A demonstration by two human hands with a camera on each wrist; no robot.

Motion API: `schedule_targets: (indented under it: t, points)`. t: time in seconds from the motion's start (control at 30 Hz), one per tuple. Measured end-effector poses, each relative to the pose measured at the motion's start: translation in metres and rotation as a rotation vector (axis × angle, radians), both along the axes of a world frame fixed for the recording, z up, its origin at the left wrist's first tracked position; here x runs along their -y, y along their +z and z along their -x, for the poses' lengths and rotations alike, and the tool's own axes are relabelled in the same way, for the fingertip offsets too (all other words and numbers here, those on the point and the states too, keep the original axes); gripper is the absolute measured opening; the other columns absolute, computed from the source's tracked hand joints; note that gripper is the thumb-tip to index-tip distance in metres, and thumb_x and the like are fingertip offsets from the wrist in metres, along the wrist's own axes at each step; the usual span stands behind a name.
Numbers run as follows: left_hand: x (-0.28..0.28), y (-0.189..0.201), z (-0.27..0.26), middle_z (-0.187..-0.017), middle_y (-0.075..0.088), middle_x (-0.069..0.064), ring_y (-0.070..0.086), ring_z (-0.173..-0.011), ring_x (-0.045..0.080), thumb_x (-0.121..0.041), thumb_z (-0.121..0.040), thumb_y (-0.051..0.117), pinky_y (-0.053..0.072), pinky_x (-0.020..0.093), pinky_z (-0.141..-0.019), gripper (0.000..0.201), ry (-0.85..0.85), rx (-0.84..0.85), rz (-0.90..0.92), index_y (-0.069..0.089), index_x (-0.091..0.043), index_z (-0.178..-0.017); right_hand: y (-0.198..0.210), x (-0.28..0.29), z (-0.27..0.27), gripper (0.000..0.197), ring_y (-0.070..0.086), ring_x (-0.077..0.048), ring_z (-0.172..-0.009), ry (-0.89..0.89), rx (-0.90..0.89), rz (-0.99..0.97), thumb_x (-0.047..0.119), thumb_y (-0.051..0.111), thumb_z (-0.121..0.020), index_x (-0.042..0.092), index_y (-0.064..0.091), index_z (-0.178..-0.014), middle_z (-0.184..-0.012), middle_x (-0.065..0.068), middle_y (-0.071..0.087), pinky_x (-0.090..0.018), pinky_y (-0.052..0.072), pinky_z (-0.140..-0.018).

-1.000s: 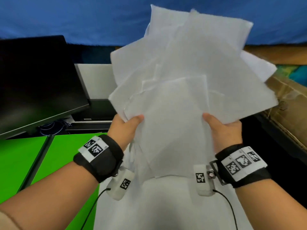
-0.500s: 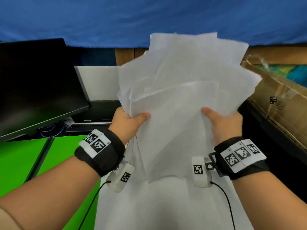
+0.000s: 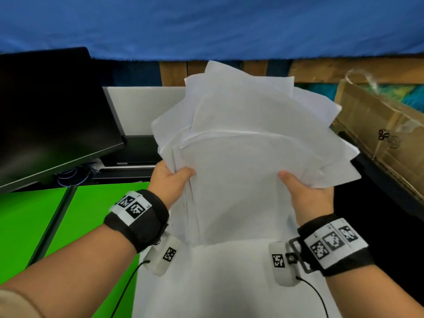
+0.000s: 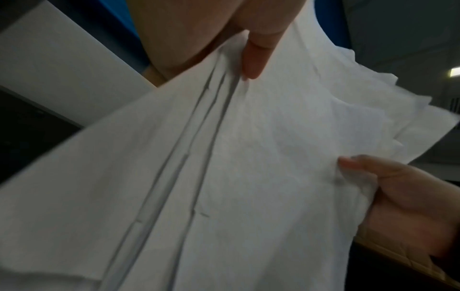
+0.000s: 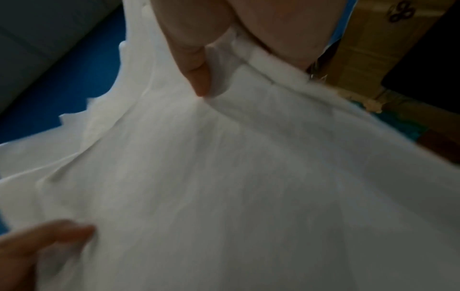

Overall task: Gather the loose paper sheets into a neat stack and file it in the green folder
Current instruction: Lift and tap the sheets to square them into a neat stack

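A fanned bundle of several white paper sheets point(image 3: 247, 157) stands on its lower edge on the white table point(image 3: 218, 283), leaning away from me. My left hand point(image 3: 169, 180) grips the bundle's left side, thumb on the front. My right hand point(image 3: 305, 193) grips the right side the same way. The sheets' top edges are uneven and splayed. In the left wrist view the sheets point(image 4: 248, 157) fill the frame, with separate edges showing under my left hand's thumb. In the right wrist view my right thumb presses into the sheets point(image 5: 248, 177). The green folder point(image 3: 46, 226) lies open at the left.
A black monitor point(image 3: 50, 115) stands at the back left above the folder. A brown cardboard box point(image 3: 378, 138) sits at the right, next to a black surface point(image 3: 378, 226). A blue cloth point(image 3: 206, 26) hangs behind everything.
The bundle has come down until its lower edge meets the table, and the sheets have drawn closer together, less fanned than one second ago. Both hands keep their grip.
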State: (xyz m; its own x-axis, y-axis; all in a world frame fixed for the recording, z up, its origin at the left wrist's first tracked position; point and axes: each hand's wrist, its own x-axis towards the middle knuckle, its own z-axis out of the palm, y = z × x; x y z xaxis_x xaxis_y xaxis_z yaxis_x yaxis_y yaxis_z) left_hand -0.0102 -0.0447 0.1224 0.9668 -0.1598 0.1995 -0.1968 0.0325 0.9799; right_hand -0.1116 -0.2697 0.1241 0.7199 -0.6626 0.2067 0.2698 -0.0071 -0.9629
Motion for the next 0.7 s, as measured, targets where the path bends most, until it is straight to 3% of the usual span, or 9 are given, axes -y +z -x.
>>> schedule_targets:
  t: [0.07, 0.13, 0.2, 0.3, 0.37, 0.4, 0.5, 0.6, 0.7]
  points:
    - [-0.009, 0.004, -0.003, -0.07, 0.073, -0.019, 0.067, -0.073, -0.003, 0.005, -0.074, 0.062, 0.052, 0.011, -0.066, 0.031, -0.042, 0.031, -0.014, 0.065, -0.025, -0.081, 0.005, 0.016, 0.002, 0.037, 0.067, 0.009, -0.071, 0.122, 0.047, 0.034, -0.002, 0.076, -0.066, 0.021, 0.064, -0.093, -0.081, 0.013, 0.07, -0.007, 0.05, -0.064]
    - [-0.016, 0.007, -0.006, -0.075, 0.074, -0.018, 0.068, -0.076, -0.001, -0.002, -0.066, 0.067, 0.053, 0.015, -0.068, 0.028, -0.103, 0.037, -0.017, 0.066, -0.023, -0.085, 0.007, 0.033, 0.001, 0.053, 0.07, -0.001, -0.078, 0.299, 0.027, 0.045, 0.019, 0.087, -0.048, 0.015, 0.067, -0.097, -0.082, 0.009, 0.075, -0.012, 0.053, -0.067]
    - [-0.02, 0.01, -0.008, -0.082, 0.075, -0.013, 0.07, -0.083, 0.006, -0.016, -0.055, 0.073, 0.054, 0.022, -0.072, 0.035, -0.193, 0.029, -0.011, 0.069, -0.027, -0.088, 0.004, 0.044, -0.005, 0.069, 0.073, -0.011, -0.079, 0.467, -0.048, -0.018, 0.036, 0.094, -0.026, 0.012, 0.075, -0.088, -0.083, 0.004, 0.077, -0.019, 0.056, -0.066]
    - [-0.013, 0.016, -0.008, -0.088, 0.076, -0.011, 0.07, -0.089, 0.008, -0.02, -0.049, 0.074, 0.056, 0.023, -0.076, 0.041, -0.359, -0.013, 0.039, 0.073, -0.033, -0.088, 0.003, 0.042, -0.016, 0.075, 0.073, -0.012, -0.081, 0.515, -0.143, -0.083, 0.042, 0.094, -0.015, 0.015, 0.077, -0.084, -0.084, 0.003, 0.077, -0.021, 0.057, -0.069]
    - [-0.001, 0.021, -0.008, -0.09, 0.075, -0.009, 0.069, -0.092, 0.013, -0.018, -0.05, 0.076, 0.056, 0.027, -0.081, 0.039, -0.342, -0.022, 0.012, 0.072, -0.03, -0.088, 0.009, 0.026, -0.021, 0.083, 0.072, -0.015, -0.086, 0.467, -0.15, -0.072, 0.034, 0.095, -0.025, 0.01, 0.071, -0.1, -0.091, 0.0, 0.076, -0.027, 0.057, -0.075]
    - [0.005, 0.024, -0.007, -0.088, 0.074, -0.008, 0.068, -0.092, 0.015, -0.014, -0.055, 0.076, 0.056, 0.027, -0.08, 0.036, -0.278, -0.018, -0.003, 0.07, -0.028, -0.087, 0.013, 0.017, -0.025, 0.078, 0.072, -0.014, -0.085, 0.398, -0.133, -0.049, 0.024, 0.094, -0.036, 0.007, 0.066, -0.107, -0.092, 0.0, 0.075, -0.03, 0.057, -0.077]
    - [0.019, 0.035, -0.001, -0.085, 0.068, -0.007, 0.066, -0.087, 0.017, 0.002, -0.076, 0.064, 0.054, 0.023, -0.073, 0.025, -0.064, 0.011, 0.052, 0.065, -0.021, -0.086, 0.034, -0.012, -0.027, 0.039, 0.069, -0.004, -0.073, 0.061, -0.018, -0.01, -0.003, 0.075, -0.069, 0.011, 0.063, -0.103, -0.087, 0.007, 0.068, -0.028, 0.058, -0.075]
    - [0.024, 0.047, 0.01, -0.09, 0.069, -0.006, 0.067, -0.089, 0.013, -0.003, -0.073, 0.057, 0.054, 0.024, -0.078, 0.027, -0.012, 0.114, 0.202, 0.065, -0.021, -0.091, 0.051, -0.035, -0.018, 0.033, 0.069, -0.012, -0.09, -0.091, 0.158, 0.053, -0.005, 0.07, -0.075, 0.022, 0.063, -0.092, -0.09, 0.011, 0.07, -0.027, 0.055, -0.085]
    - [0.026, 0.041, 0.02, -0.096, 0.068, -0.005, 0.066, -0.094, 0.009, -0.004, -0.074, 0.056, 0.053, 0.023, -0.084, 0.032, 0.018, 0.196, 0.228, 0.061, -0.024, -0.099, 0.046, -0.042, -0.008, 0.033, 0.065, 0.006, -0.089, -0.1, 0.187, 0.154, -0.002, 0.069, -0.079, 0.021, 0.062, -0.101, -0.091, 0.02, 0.067, -0.011, 0.05, -0.081]
